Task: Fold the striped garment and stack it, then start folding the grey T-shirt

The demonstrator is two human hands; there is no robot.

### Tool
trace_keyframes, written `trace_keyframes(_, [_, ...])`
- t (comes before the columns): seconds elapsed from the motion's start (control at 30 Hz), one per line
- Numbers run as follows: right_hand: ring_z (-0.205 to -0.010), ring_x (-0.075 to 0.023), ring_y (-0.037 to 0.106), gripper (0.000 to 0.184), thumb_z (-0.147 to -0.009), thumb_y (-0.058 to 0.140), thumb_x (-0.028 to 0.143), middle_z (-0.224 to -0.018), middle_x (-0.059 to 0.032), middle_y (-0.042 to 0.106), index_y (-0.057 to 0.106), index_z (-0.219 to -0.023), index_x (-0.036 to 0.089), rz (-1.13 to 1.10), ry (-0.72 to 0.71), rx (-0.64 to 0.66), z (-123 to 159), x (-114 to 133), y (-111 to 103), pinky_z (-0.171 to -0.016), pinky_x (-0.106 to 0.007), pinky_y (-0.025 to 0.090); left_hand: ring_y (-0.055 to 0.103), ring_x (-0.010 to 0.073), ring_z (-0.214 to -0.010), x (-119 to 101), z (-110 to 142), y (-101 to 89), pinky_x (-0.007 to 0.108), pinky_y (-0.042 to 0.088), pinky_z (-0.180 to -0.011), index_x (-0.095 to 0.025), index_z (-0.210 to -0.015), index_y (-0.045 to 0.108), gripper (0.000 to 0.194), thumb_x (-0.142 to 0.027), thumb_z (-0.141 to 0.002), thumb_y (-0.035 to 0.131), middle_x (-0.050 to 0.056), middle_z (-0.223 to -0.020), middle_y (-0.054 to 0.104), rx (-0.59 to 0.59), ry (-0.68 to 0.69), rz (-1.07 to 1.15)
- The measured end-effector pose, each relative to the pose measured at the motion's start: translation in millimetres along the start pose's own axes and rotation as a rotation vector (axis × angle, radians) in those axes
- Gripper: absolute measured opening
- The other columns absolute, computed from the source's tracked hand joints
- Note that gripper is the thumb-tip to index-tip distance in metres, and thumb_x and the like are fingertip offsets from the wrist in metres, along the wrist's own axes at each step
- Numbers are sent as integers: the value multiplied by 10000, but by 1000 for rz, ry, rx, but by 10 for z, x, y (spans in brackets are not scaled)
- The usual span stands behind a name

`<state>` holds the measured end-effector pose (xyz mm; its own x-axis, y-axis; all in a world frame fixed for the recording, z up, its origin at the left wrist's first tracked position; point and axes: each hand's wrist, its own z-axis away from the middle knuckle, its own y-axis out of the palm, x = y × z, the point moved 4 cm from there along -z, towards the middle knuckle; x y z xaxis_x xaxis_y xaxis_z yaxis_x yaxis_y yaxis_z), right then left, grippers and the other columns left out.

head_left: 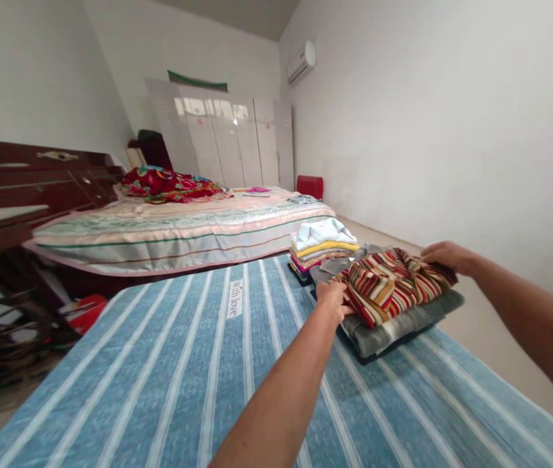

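Note:
A folded striped shirt (393, 283) in red, brown and cream lies on top of folded grey clothes (388, 335) at the right side of the blue striped table cover. My left hand (333, 299) grips the shirt's left edge, its fingers partly tucked under the cloth. At the far right edge, my right hand (446, 255) has its fingers closed over the shirt, the fingertips partly hidden. Just behind stands another stack of folded clothes (323, 244), with a pale blue piece on top and a yellow one below.
The blue striped cover (173, 377) bears a "With love" label. Beyond it is a bed (183, 227) with a red floral blanket (169, 184). A dark wooden cabinet (23, 175) stands left, white wardrobes (227, 140) at the back. A white wall (442, 130) runs along the right.

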<state>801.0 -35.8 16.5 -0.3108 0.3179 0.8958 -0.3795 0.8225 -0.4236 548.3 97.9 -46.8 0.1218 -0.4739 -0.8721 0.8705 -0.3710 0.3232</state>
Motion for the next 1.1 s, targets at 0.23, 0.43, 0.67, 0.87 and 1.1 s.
trace_keyframes(0.23, [-463,-140,554,122,-692,666,206,-536,-36,605,676,-736,92,36,96,-72,-1,-390,-57,-458,-258,450,633,172,-656,113,-4,-165,394,543,-661,-117,-801,531,99,-97,-731,598,81,-735,637,86,-4,-112])
trace_keyframes(0.43, [-625,-140,604,233,-749,574,209,-704,-40,636,663,-943,116,149,-163,-358,378,-316,-540,-607,-264,473,643,164,-708,84,242,-508,321,515,-660,-152,-848,493,102,-160,-784,572,76,-818,645,78,98,-299])
trace_keyframes(0.67, [-552,-124,587,191,-760,564,319,-656,6,623,629,-845,161,-50,-428,14,1902,-587,-260,-571,-259,488,623,154,-627,380,687,-1408,268,492,-590,-163,-796,536,70,-153,-737,573,60,-725,662,73,-6,-467])
trace_keyframes(0.87, [-530,-112,575,241,-831,419,265,-614,12,617,635,-798,163,332,-322,563,2850,-792,606,-525,-214,433,596,142,-580,601,1248,-1884,247,459,-537,-166,-835,546,125,-245,-741,567,32,-703,645,3,64,-643])
trace_keyframes(1.1, [-773,-156,600,237,-827,520,294,-838,-41,674,664,-968,167,540,-544,797,3157,-104,1508,-657,-228,394,568,216,-1030,609,1972,-1337,333,497,-787,-210,-1037,596,271,-287,-781,554,63,-1113,615,104,770,-987])
